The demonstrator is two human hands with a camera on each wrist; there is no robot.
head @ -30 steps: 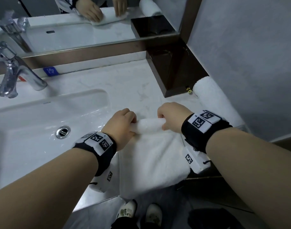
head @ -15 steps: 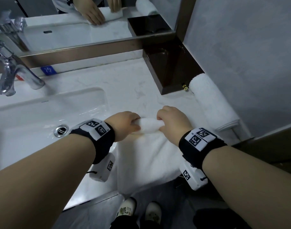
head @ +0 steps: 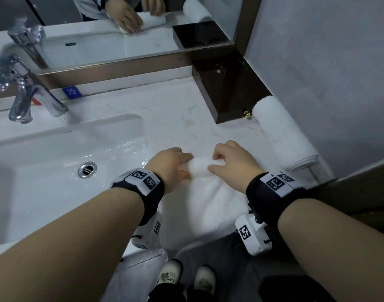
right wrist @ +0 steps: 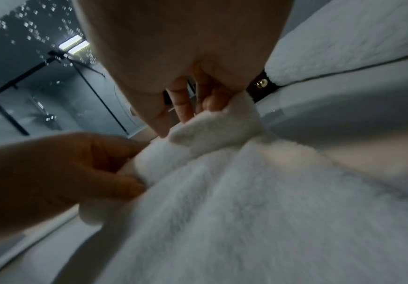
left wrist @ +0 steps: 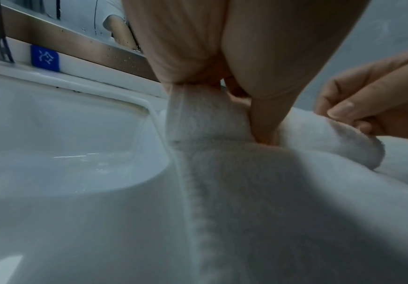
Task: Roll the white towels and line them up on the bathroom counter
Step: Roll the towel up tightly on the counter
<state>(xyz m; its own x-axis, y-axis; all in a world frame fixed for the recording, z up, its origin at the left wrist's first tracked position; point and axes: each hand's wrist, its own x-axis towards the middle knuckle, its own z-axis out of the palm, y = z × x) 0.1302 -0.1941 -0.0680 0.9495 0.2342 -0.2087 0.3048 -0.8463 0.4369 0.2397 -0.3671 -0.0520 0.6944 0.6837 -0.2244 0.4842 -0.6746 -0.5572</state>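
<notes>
A white towel (head: 203,205) lies flat on the counter (head: 164,118) right of the basin, its near end hanging over the front edge. Its far end is turned into a short roll (head: 198,168). My left hand (head: 171,164) grips the roll's left end (left wrist: 205,117), thumb pressed into the fold. My right hand (head: 232,159) pinches the roll's right end (right wrist: 212,126). A finished rolled towel (head: 282,134) lies against the right wall.
The sink basin (head: 55,162) with its drain (head: 87,169) is at the left, with a chrome faucet (head: 27,92) behind it. A dark wooden box (head: 228,92) fills the back right corner under the mirror (head: 112,29). My shoes (head: 186,277) show below the counter edge.
The roll has grown a little thicker as both hands turned it toward me. The camera view shifted slightly; the finished roll has not moved.
</notes>
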